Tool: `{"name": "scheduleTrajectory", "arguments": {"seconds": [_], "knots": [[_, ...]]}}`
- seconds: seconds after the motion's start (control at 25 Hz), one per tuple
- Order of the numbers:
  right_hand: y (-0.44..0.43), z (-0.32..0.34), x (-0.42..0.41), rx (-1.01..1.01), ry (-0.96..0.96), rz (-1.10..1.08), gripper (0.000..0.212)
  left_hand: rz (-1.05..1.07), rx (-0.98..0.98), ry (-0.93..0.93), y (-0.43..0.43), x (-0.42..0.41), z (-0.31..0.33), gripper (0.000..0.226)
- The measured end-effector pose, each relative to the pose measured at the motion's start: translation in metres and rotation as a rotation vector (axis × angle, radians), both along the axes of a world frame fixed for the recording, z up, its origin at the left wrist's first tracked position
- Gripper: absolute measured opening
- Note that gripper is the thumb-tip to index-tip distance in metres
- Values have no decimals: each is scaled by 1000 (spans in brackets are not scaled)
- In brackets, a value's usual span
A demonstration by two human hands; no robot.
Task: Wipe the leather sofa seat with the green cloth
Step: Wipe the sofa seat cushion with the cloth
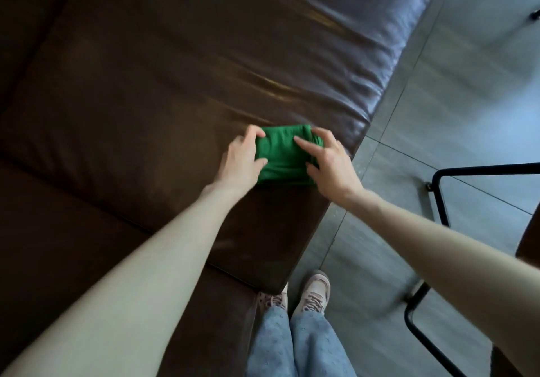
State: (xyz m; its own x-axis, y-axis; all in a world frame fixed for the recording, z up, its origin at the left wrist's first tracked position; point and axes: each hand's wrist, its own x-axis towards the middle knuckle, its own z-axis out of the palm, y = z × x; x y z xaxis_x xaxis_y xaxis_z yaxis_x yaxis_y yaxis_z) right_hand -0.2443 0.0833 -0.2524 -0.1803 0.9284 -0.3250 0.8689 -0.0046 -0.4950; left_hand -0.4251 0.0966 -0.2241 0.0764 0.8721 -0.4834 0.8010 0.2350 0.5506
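A folded green cloth (282,157) lies on the dark brown leather sofa seat (175,84), near the seat's front right edge. My left hand (242,157) grips the cloth's left side, fingers curled over its edge. At the cloth's right side my right hand (328,163) rests on it, index finger stretched across the top and thumb at the near edge. Both forearms reach in from below. The image is slightly blurred by motion.
A second seat cushion (73,259) adjoins on the left, with a seam between them. Grey tiled floor (438,99) lies to the right. A black metal frame (438,201) stands on the floor at right. My feet in pink shoes (312,292) stand by the sofa's front edge.
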Motion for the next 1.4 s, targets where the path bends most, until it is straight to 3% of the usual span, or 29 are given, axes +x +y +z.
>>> {"name": "scheduleTrajectory", "arguments": {"seconds": [0.2, 0.52, 0.72, 0.84, 1.0, 1.08, 1.16, 1.24, 1.4], "knots": [[39, 3, -11, -7, 45, -35, 58, 73, 52, 34, 25, -7, 5, 43], [-50, 13, -17, -125, 62, -59, 49, 49, -119, 7, -42, -16, 3, 45], [-97, 25, -28, -250, 169, -337, 35, 236, -282, -30, -91, -12, 8, 49], [-83, 30, -31, -420, 329, -692, 59, 346, -366, -32, -86, -9, 4, 43], [-55, 45, -16, -719, 584, -1001, 85, 469, -399, -285, -70, -13, 17, 37], [-39, 64, -5, -817, 746, -1079, 72, 516, -438, -465, -58, -14, 38, 30], [-25, 92, 3, -895, 858, -1075, 40, 519, -465, -626, -44, -14, 68, 26], [-13, 124, 13, -891, 960, -1037, 33, 492, -465, -724, -28, -12, 103, 26], [8, 196, 37, -768, 1142, -943, 53, 390, -408, -843, 7, 1, 180, 29]]}}
